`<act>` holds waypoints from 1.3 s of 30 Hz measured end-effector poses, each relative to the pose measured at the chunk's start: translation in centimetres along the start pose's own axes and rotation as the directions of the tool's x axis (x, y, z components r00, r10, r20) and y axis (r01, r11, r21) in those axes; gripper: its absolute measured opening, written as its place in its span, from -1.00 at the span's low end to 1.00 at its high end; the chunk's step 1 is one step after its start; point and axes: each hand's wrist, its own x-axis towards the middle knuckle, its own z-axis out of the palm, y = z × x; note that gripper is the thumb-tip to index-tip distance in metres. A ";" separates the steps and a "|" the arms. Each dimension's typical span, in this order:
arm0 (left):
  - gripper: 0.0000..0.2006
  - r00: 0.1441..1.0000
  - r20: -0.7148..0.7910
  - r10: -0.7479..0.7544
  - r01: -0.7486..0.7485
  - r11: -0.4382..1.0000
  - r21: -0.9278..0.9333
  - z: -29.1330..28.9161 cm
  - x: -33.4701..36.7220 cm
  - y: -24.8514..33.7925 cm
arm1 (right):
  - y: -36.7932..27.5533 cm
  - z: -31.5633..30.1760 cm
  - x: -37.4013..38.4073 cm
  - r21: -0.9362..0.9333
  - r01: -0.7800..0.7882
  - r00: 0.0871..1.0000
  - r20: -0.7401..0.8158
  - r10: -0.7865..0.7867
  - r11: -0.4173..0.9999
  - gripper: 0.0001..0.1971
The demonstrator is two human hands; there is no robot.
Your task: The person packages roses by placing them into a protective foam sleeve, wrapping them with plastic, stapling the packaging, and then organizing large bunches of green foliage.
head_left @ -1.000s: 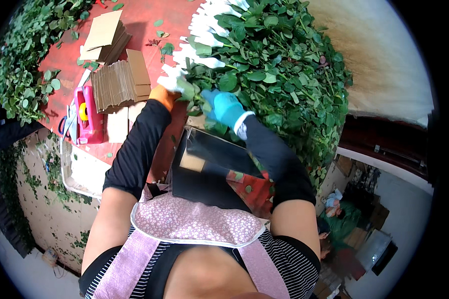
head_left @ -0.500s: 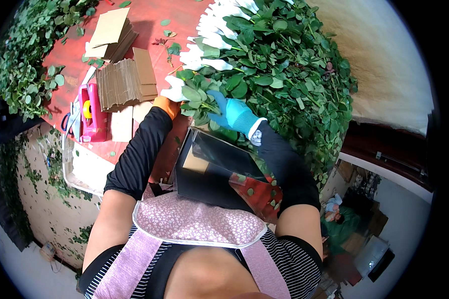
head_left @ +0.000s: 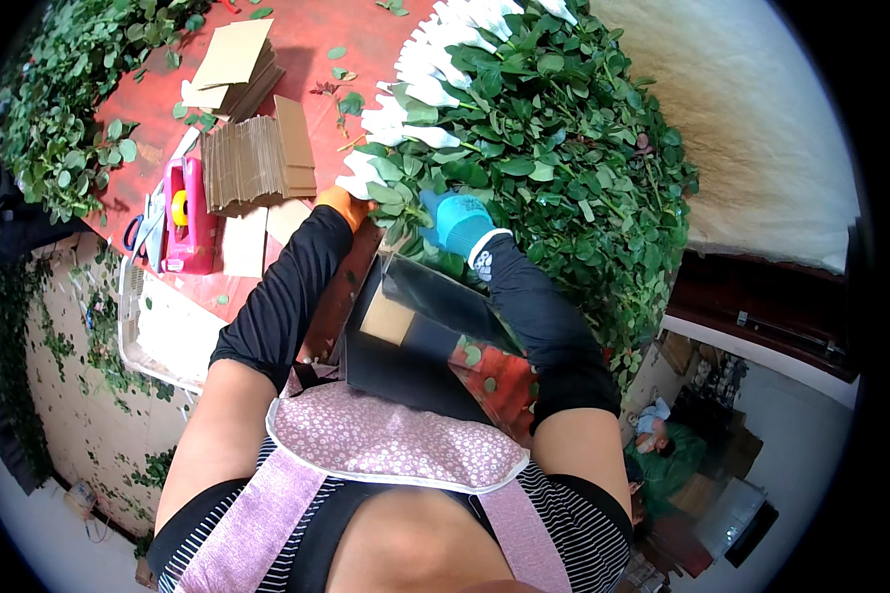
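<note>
A small bunch of leafy roses (head_left: 361, 178) with white-covered heads lies across the near edge of the big rose pile. My left hand (head_left: 345, 208), in an orange glove, is closed around it just below the white heads. Farther down the same stems is my right hand (head_left: 457, 223), in a teal glove, its fingers curled in among the leaves and mostly hidden. Behind and to the right spreads the pile of roses (head_left: 564, 168), its white heads lined up toward the left. A black box-like stand (head_left: 420, 366) with a clear sheet sits between my forearms.
On the red table (head_left: 356, 30) stand folded cardboard pieces (head_left: 252, 163) and a second cardboard stack (head_left: 232, 59). Left of them are a pink tape dispenser (head_left: 190, 222) and scissors (head_left: 148, 232). A white basket (head_left: 158, 326) hangs beside the table edge; cut foliage (head_left: 59, 128) heaps at far left.
My right hand has rolled over, its fingers folding down around the stems where they were spread before. My left hand keeps its hold. The whole view has shifted slightly.
</note>
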 end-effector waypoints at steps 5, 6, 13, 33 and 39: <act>-0.53 0.897 -0.008 -0.443 0.286 0.593 -0.753 1.3 -1.3 2.5 | 0.4 0.1 0.6 -0.139 0.082 0.992 -0.085 -0.095 0.987 -0.53; -0.52 0.859 0.024 -0.511 0.292 0.453 -0.842 1.8 -2.0 4.1 | 0.6 0.5 0.4 -0.197 0.105 0.985 -0.116 -0.130 0.975 -0.53; -0.63 0.928 0.302 0.220 0.240 0.271 -0.932 1.4 -4.2 3.1 | -1.3 -2.8 -2.1 -0.124 0.117 0.993 -0.017 -0.120 0.985 -0.42; -0.42 0.911 0.409 0.050 0.222 0.777 -0.589 -3.5 -9.5 9.6 | 11.7 -14.8 -60.3 0.070 -0.992 0.038 -0.622 0.782 0.105 -0.56; -0.49 0.763 0.645 -0.055 0.366 0.858 -0.360 -2.1 -12.6 9.4 | 11.2 -12.2 -64.2 0.212 -0.970 -0.018 -0.561 0.827 0.123 -0.51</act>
